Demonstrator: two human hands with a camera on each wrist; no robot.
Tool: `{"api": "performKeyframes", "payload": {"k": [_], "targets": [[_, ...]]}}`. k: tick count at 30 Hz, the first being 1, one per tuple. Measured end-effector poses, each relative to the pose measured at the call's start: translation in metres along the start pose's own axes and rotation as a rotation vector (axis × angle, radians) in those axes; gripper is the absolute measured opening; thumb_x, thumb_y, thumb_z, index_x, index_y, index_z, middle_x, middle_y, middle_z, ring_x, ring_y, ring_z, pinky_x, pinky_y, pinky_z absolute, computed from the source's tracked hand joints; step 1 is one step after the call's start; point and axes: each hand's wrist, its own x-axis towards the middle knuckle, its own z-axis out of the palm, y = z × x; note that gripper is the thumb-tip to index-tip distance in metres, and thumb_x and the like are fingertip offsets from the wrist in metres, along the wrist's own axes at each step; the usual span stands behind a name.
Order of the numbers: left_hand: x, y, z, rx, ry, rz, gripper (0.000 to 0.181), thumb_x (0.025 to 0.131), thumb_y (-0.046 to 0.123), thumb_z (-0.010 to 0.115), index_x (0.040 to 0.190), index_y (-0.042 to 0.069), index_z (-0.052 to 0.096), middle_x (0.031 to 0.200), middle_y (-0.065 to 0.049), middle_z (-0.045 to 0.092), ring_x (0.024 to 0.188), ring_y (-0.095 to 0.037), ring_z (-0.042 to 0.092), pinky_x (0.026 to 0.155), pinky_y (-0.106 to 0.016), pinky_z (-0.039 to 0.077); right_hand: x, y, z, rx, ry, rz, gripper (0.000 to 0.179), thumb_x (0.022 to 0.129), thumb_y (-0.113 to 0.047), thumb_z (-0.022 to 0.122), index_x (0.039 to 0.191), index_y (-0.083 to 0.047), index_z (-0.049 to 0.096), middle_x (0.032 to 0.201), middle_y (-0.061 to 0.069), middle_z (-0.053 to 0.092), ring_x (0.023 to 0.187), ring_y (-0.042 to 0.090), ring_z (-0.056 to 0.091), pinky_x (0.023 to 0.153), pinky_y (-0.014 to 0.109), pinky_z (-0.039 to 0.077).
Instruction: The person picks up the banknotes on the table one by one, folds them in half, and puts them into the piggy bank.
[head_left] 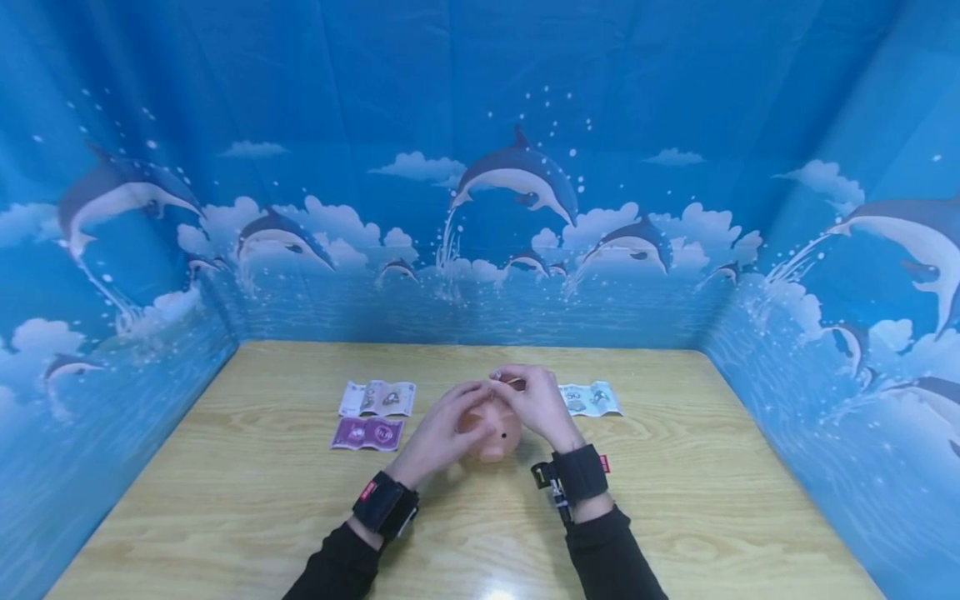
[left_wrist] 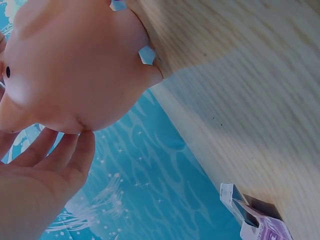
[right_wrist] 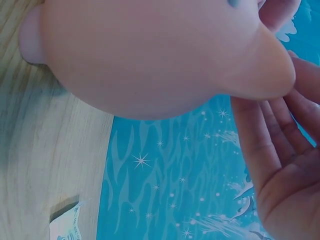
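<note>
A pink piggy bank (head_left: pixel 491 437) stands on the table with its snout toward me. My left hand (head_left: pixel 446 427) holds its left side, thumb on the front and fingers reaching over the top. In the left wrist view, the fingertips of the left hand (left_wrist: pixel 47 172) touch the round body of the piggy bank (left_wrist: pixel 80 70). My right hand (head_left: pixel 536 406) is bent over the top of the bank. The right wrist view has the right hand (right_wrist: pixel 287 160) by the ear of the piggy bank (right_wrist: pixel 150 55). Whether its fingertips pinch anything is hidden.
Left of the bank lie a pale pink banknote (head_left: pixel 377 398) and a purple banknote (head_left: pixel 367 433), both creased. A pale green banknote (head_left: pixel 591 399) lies beyond the right hand. Around the wooden table (head_left: pixel 225 500) hangs a blue dolphin-print curtain (head_left: pixel 360 108).
</note>
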Motion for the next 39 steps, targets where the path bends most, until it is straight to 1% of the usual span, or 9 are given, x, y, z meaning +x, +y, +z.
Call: {"api": "performKeyframes", "payload": {"k": [3, 7, 10, 15, 21, 25, 29, 35, 39], "targets": [[0.000, -0.001, 0.000, 0.013, 0.006, -0.010, 0.060, 0.090, 0.036, 0.070, 0.144, 0.018, 0.050, 0.151, -0.007, 0.045, 0.139, -0.029, 0.042, 0.114, -0.052, 0.035, 0.000, 0.000, 0.000, -0.022, 0.002, -0.008, 0.023, 0.091, -0.018, 0.070, 0.113, -0.011, 0.073, 0.101, 0.007, 0.075, 0.092, 0.021, 0.071, 0.079, 0.033, 0.060], [0.000, -0.001, 0.001, 0.005, 0.009, 0.002, 0.061, 0.090, 0.035, 0.071, 0.144, 0.016, 0.050, 0.151, -0.009, 0.045, 0.139, -0.029, 0.042, 0.115, -0.052, 0.035, 0.000, 0.000, 0.001, -0.026, -0.006, -0.004, 0.024, 0.090, -0.018, 0.071, 0.113, -0.011, 0.073, 0.100, 0.006, 0.075, 0.093, 0.021, 0.070, 0.080, 0.033, 0.060], [0.000, -0.002, 0.002, -0.006, 0.004, 0.001, 0.062, 0.090, 0.036, 0.070, 0.144, 0.017, 0.048, 0.151, -0.009, 0.044, 0.139, -0.029, 0.042, 0.114, -0.053, 0.035, 0.000, 0.000, 0.001, -0.024, -0.013, 0.005, 0.024, 0.091, -0.018, 0.071, 0.113, -0.011, 0.073, 0.100, 0.005, 0.075, 0.093, 0.021, 0.070, 0.080, 0.033, 0.059], [-0.001, -0.003, 0.004, -0.023, -0.009, -0.024, 0.068, 0.090, 0.043, 0.068, 0.148, 0.021, 0.042, 0.154, -0.006, 0.041, 0.140, -0.025, 0.040, 0.114, -0.056, 0.034, -0.001, -0.002, 0.002, -0.016, -0.025, 0.020, 0.022, 0.090, -0.018, 0.071, 0.111, -0.013, 0.073, 0.099, 0.002, 0.075, 0.093, 0.020, 0.069, 0.080, 0.034, 0.059], [-0.003, -0.003, 0.008, -0.022, 0.021, -0.048, 0.072, 0.088, 0.045, 0.070, 0.149, 0.018, 0.041, 0.155, -0.009, 0.039, 0.140, -0.030, 0.040, 0.113, -0.058, 0.033, -0.002, -0.002, 0.002, -0.025, -0.042, 0.008, 0.020, 0.090, -0.018, 0.071, 0.110, -0.013, 0.074, 0.098, 0.001, 0.075, 0.093, 0.019, 0.069, 0.083, 0.036, 0.058], [-0.003, -0.002, 0.010, -0.035, 0.033, -0.079, 0.073, 0.088, 0.044, 0.070, 0.149, 0.016, 0.040, 0.156, -0.010, 0.036, 0.141, -0.032, 0.037, 0.114, -0.059, 0.032, -0.001, -0.003, 0.002, -0.031, -0.042, 0.008, 0.020, 0.090, -0.019, 0.071, 0.109, -0.014, 0.074, 0.099, 0.001, 0.075, 0.093, 0.019, 0.069, 0.084, 0.036, 0.058], [-0.002, -0.002, 0.013, -0.081, 0.027, -0.113, 0.075, 0.088, 0.044, 0.069, 0.151, 0.018, 0.038, 0.158, -0.011, 0.032, 0.143, -0.035, 0.034, 0.112, -0.065, 0.029, -0.001, -0.004, 0.002, -0.031, -0.039, 0.022, 0.020, 0.090, -0.019, 0.071, 0.110, -0.015, 0.074, 0.098, 0.000, 0.075, 0.093, 0.019, 0.069, 0.084, 0.037, 0.058], [-0.001, -0.001, 0.014, -0.153, -0.011, -0.175, 0.080, 0.087, 0.046, 0.070, 0.154, 0.022, 0.032, 0.162, -0.014, 0.021, 0.145, -0.041, 0.028, 0.108, -0.073, 0.026, -0.001, -0.003, 0.002, -0.030, -0.022, 0.023, 0.018, 0.089, -0.018, 0.072, 0.107, -0.016, 0.075, 0.093, -0.002, 0.074, 0.090, 0.016, 0.068, 0.081, 0.035, 0.058], [0.000, -0.001, 0.014, -0.186, -0.039, -0.223, 0.085, 0.086, 0.049, 0.070, 0.155, 0.024, 0.027, 0.164, -0.013, 0.014, 0.146, -0.041, 0.025, 0.109, -0.072, 0.025, -0.001, -0.003, 0.003, -0.023, -0.025, 0.026, 0.018, 0.089, -0.018, 0.073, 0.106, -0.015, 0.075, 0.092, -0.001, 0.075, 0.085, 0.013, 0.067, 0.077, 0.032, 0.057]]}}
